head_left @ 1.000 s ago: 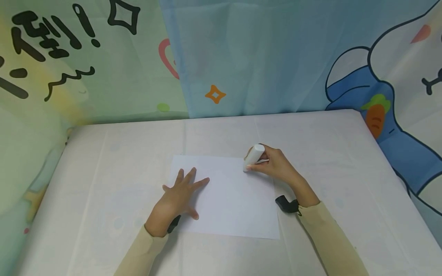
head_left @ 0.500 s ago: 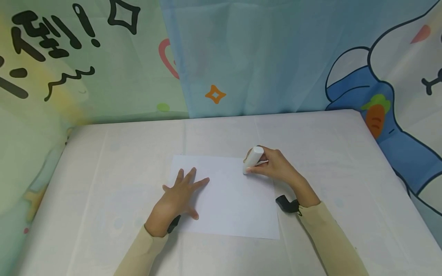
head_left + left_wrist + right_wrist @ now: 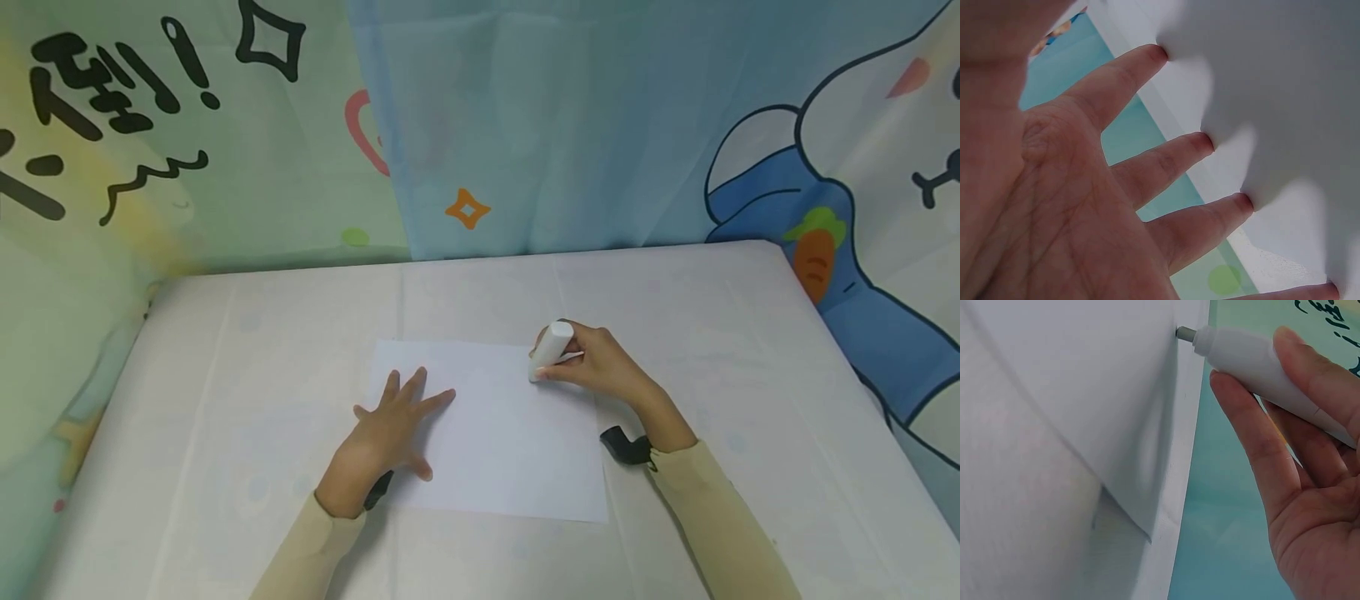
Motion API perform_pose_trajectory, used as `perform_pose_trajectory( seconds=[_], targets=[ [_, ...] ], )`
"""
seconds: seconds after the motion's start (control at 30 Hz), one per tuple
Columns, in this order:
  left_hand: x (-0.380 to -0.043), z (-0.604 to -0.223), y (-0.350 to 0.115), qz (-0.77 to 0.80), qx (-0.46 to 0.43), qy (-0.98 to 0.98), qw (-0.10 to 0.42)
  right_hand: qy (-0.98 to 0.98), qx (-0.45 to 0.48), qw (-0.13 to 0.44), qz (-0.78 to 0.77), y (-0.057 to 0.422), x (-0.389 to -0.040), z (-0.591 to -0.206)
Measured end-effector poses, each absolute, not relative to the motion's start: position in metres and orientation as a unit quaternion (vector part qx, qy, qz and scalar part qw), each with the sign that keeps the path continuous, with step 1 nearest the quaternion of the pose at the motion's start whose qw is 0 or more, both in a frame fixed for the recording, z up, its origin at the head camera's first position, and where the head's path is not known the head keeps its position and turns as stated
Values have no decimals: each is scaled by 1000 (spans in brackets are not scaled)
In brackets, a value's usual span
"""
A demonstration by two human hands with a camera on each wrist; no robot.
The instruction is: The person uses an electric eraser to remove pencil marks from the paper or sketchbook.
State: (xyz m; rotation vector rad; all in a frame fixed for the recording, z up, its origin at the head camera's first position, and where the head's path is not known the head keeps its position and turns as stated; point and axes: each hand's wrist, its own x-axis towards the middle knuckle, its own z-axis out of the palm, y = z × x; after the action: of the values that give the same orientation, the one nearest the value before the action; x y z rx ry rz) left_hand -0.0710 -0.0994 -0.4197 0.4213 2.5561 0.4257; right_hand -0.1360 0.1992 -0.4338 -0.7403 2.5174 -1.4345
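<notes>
A sheet of white paper [image 3: 495,458] lies on the white-covered table. My left hand [image 3: 384,437] rests on its left part with the fingers spread; in the left wrist view the fingertips [image 3: 1205,142] press down on the sheet. Near the paper's top right corner, my right hand [image 3: 603,362] grips a thick white pen [image 3: 553,343], tilted with its tip down. The right wrist view shows the pen's narrow grey tip [image 3: 1186,333] meeting the paper, thumb and fingers around the barrel. No drawn line shows clearly on the sheet.
The white tablecloth [image 3: 262,350] extends around the paper on all sides. Behind stands a printed backdrop [image 3: 600,125] with a rabbit figure and a carrot at the right. Black wrist-camera mounts [image 3: 625,446] sit at both wrists.
The pen in my right hand has come slightly toward me over the paper, mostly in the first half second. My left hand stays in place. The head view has tilted up a little.
</notes>
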Motion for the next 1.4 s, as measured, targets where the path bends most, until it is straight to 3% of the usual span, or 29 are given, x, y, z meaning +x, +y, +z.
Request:
perform_pose_trajectory(
  seconds=[0.57,1.4],
  targets=[
    [-70,-422,-99,165,155,940,254,835,-263,82,-477,201,-136,-437],
    [-71,-421,-98,160,148,940,262,837,-238,20,-493,199,-139,-440]
  ],
)
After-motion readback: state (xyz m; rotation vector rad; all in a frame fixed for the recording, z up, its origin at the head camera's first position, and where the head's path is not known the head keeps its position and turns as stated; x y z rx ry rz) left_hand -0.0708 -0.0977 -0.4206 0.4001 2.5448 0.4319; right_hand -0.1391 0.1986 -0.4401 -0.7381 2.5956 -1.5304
